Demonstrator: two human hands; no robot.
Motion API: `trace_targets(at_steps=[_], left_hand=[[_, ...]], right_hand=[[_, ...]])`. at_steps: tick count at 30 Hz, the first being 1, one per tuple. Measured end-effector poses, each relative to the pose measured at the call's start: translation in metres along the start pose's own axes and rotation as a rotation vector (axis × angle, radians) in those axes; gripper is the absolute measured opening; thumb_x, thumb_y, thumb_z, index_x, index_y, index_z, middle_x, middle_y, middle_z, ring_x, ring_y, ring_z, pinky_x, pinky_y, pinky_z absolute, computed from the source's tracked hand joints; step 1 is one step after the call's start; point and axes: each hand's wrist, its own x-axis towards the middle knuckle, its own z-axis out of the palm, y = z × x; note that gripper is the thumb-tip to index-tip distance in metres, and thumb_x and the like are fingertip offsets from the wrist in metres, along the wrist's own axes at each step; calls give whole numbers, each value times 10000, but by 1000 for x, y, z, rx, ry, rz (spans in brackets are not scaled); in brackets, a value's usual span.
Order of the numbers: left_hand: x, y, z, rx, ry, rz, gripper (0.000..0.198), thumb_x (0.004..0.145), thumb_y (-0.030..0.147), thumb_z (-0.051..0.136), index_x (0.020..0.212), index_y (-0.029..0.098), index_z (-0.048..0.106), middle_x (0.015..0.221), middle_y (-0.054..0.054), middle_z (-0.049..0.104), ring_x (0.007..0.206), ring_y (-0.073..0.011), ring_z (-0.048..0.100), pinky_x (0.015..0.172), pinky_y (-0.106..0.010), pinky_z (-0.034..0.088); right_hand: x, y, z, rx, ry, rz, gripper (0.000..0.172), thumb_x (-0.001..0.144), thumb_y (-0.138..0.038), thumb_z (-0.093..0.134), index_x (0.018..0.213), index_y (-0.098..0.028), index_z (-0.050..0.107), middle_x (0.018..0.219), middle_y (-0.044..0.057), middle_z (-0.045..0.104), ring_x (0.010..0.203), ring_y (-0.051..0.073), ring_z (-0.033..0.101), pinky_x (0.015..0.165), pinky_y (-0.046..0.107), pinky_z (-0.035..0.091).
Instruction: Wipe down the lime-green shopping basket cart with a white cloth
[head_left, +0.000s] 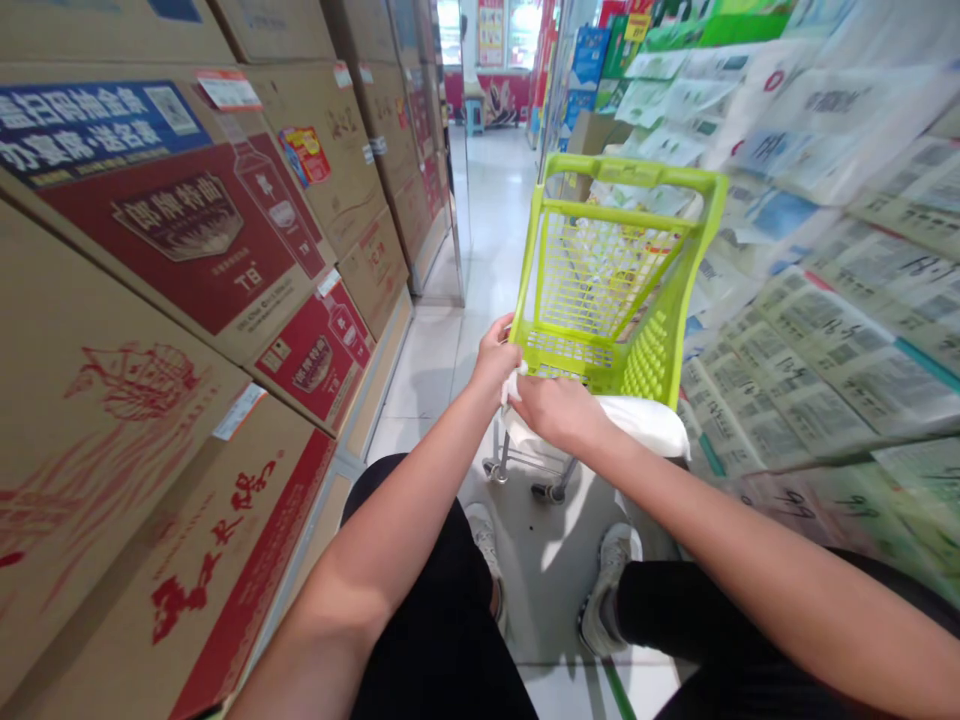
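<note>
A lime-green plastic shopping cart (611,345) stands in front of me. A white cloth (645,425) lies across the near lower end of its basket, and a bunched end shows between my hands. My left hand (496,358) is closed at the cart's left lower corner, fingers curled by the green edge and against the bunched white material. Just to the right, my right hand (559,408) is closed on the same white cloth, its fingertips partly hidden. Whether the white material is fabric or thin plastic is hard to tell.
Stacked cardboard cartons (187,230) line the left side. Packs of tissue paper (825,340) are piled high on the right, blurred. My shoes (616,570) are on the tiled floor (491,240) behind the cart. A blue stool (474,115) stands far down the aisle.
</note>
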Motion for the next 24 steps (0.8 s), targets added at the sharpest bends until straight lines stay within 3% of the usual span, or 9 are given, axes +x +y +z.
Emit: trace_targets(at_steps=[4, 9, 12, 16, 19, 22, 24], left_hand=[[-4, 8, -7, 148, -122, -41, 889, 483, 33, 577, 1344, 243, 513, 1112, -24, 662, 974, -206, 670, 861, -326, 558], [-1, 23, -15, 354, -328, -28, 868, 567, 78, 727, 1346, 236, 378, 1077, -35, 633, 966, -205, 653, 889, -361, 535], [-7, 23, -7, 493, -401, 32, 629, 720, 270, 807, 1231, 243, 441, 1075, -43, 643, 983, -212, 646, 896, -376, 533], [-28, 23, 11, 749, -482, 207, 296, 852, 437, 733, 995, 238, 566, 961, -13, 637, 901, -188, 624, 868, -355, 534], [-44, 31, 16, 954, -359, 502, 188, 918, 399, 639, 968, 220, 612, 937, -40, 641, 907, -209, 623, 898, -379, 523], [-44, 45, 9, 1166, -73, 812, 289, 903, 352, 660, 1160, 220, 650, 1214, -117, 655, 1198, -297, 594, 1082, -479, 452], [-33, 52, 0, 1253, 10, 908, 412, 899, 352, 677, 1297, 251, 641, 1413, -129, 594, 1374, -337, 507, 1200, -533, 355]], right_hand=[[6, -3, 0, -30, 8, -9, 544, 1102, -522, 285, 1237, -129, 637, 1017, 208, 770, 898, 331, 750, 733, 358, 461], [-14, 19, 9, -69, 35, -57, 603, 1111, -539, 238, 1178, -139, 684, 867, 175, 776, 756, 274, 718, 687, 327, 383], [-35, 50, 19, -79, 114, -134, 639, 1105, -563, 265, 966, -141, 725, 737, 145, 742, 661, 216, 649, 650, 317, 307], [-68, 109, 38, -29, 353, -195, 588, 1079, -536, 353, 697, -193, 639, 604, 73, 640, 578, 166, 524, 634, 330, 256], [-88, 147, 52, 54, 512, -85, 550, 1070, -458, 342, 600, -227, 508, 552, 33, 524, 535, 158, 427, 626, 340, 252], [-101, 168, 62, 203, 569, 67, 512, 1073, -445, 315, 608, -253, 410, 577, 14, 457, 574, 171, 430, 655, 335, 306], [-106, 172, 64, 300, 573, 157, 492, 1074, -480, 307, 640, -263, 388, 618, 19, 469, 624, 186, 467, 699, 336, 355]])
